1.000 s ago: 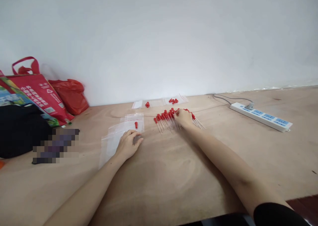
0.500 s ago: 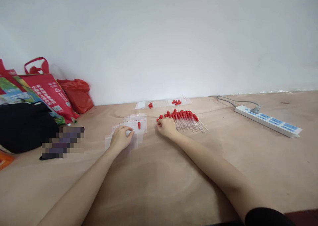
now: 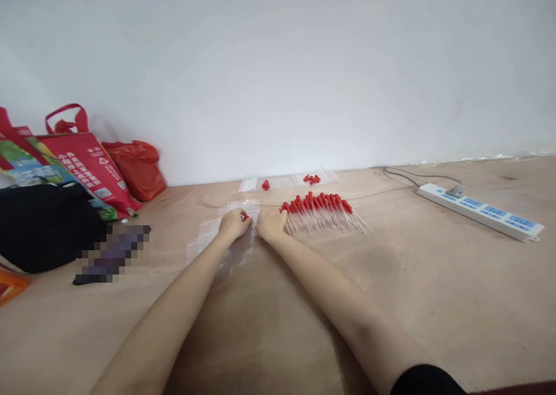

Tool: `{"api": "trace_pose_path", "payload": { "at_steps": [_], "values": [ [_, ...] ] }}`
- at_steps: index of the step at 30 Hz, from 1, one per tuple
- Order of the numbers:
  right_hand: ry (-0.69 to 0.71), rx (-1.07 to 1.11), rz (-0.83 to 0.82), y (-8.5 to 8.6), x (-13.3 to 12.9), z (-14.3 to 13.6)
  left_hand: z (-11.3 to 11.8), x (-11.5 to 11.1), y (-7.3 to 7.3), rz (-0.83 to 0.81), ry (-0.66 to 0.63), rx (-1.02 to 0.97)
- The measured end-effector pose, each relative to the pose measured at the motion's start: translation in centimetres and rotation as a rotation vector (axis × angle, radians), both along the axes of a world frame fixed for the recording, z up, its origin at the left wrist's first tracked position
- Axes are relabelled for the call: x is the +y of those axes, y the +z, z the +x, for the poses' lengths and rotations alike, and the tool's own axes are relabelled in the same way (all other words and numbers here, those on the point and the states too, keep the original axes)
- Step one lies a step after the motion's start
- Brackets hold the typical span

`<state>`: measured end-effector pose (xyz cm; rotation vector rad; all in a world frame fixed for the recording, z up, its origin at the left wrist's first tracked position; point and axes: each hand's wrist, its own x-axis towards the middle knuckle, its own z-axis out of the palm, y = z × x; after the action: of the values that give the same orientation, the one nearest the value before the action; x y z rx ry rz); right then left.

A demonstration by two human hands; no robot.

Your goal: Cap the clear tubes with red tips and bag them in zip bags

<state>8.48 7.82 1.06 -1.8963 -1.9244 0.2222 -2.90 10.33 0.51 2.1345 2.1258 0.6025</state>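
Note:
My left hand (image 3: 234, 225) is closed over the clear zip bags (image 3: 204, 238), its thumb and fingers around a small red rubber bulb (image 3: 245, 216) that partly shows. Close beside it, at the bags' right edge, my right hand (image 3: 271, 222) has its fingers curled together. What those fingers hold, if anything, is hidden. Just right of that hand lies a row of droppers (image 3: 321, 209), with red bulbs at the far end and thin pale tubes pointing toward me. The bags overlap one another flat on the table.
Against the wall lie more clear bags (image 3: 284, 182) with loose red bulbs (image 3: 311, 179) on them. A white power strip (image 3: 480, 211) with a grey cable is at the right. Red shopping bags (image 3: 93, 169), a black cloth item (image 3: 47, 227) and a pixelated dark object (image 3: 113, 255) fill the left.
My left hand has moved right and closed around the red bulb that lay on the bags. My right hand has moved left, away from the dropper row to the bags' edge.

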Motion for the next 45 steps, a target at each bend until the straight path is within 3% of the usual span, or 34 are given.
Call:
{"api": "trace_pose_path", "payload": {
  "at_steps": [6, 11, 14, 17, 20, 31, 40, 45],
  "values": [
    [-0.002, -0.067, 0.034, 0.4, -0.8, 1.2, 1.0, -1.1, 0.4, 0.086, -0.093, -0.196],
    [0.199, -0.163, 0.199, 0.2, -3.6, 6.7, 2.6, -5.7, 0.7, 0.058, -0.201, -0.456],
    [0.328, -0.075, 0.294, -0.8, -6.1, 11.2, 3.7, -9.2, 0.6, -0.132, -0.290, -0.868],
    [0.454, 0.017, 0.358, -2.1, -8.2, 14.5, 4.7, -11.6, 0.3, -0.259, -0.314, -1.026],
    [0.507, 0.036, 0.390, -2.8, -9.5, 15.8, 5.3, -12.4, 0.0, -0.293, -0.327, -1.118],
    [0.547, 0.065, 0.366, -2.2, -10.5, 14.1, 5.4, -12.7, -0.3, -0.232, -0.422, -1.146],
    [0.569, 0.062, 0.319, -2.1, -11.3, 13.5, 5.5, -12.5, -1.0, -0.245, -0.458, -0.977],
    [0.645, -0.032, 0.295, -2.0, -11.0, 13.7, 5.5, -12.7, -1.0, -0.105, -0.485, -0.819]
  ]
}}
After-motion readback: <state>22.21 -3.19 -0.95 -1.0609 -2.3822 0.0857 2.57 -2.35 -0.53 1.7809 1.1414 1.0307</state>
